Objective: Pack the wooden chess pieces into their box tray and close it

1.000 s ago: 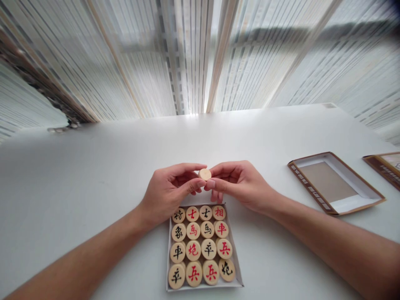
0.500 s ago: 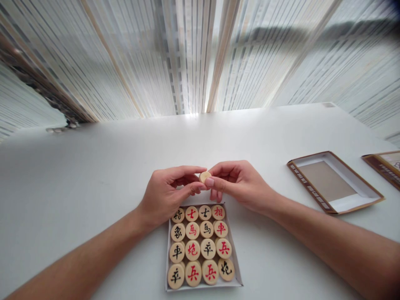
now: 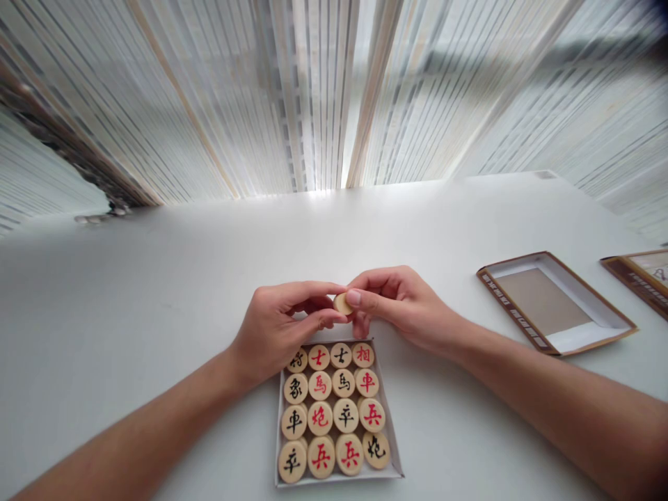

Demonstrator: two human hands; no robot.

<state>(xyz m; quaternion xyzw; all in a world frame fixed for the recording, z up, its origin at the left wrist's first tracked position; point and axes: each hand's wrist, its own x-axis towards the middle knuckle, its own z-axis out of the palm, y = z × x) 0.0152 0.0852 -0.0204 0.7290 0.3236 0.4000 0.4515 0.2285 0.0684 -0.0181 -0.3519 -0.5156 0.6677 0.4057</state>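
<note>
Between both hands, just beyond the far edge of a shallow white box (image 3: 395,445), is a round wooden Chinese chess piece (image 3: 342,305) with a plain face towards me. My left hand (image 3: 284,316) pinches it from the left with thumb and fingertips. From the other side, my right hand (image 3: 394,299) grips it, the thumb lying over its face. Rows of Chinese chess pieces (image 3: 320,417) with red or black characters fill the box, some visibly stacked. My left hand partly covers the far left piece (image 3: 297,360).
To the right on the white table (image 3: 182,264) lies an open brown-edged box lid (image 3: 556,303) with a white inside. A second brown box part (image 3: 639,278) is cut off by the right edge. Striped curtains (image 3: 313,90) hang behind the table.
My right thumb has moved further over the piece's face, and the piece has turned slightly between my fingers. Both hands stay in nearly the same place; the view has shifted a little.
</note>
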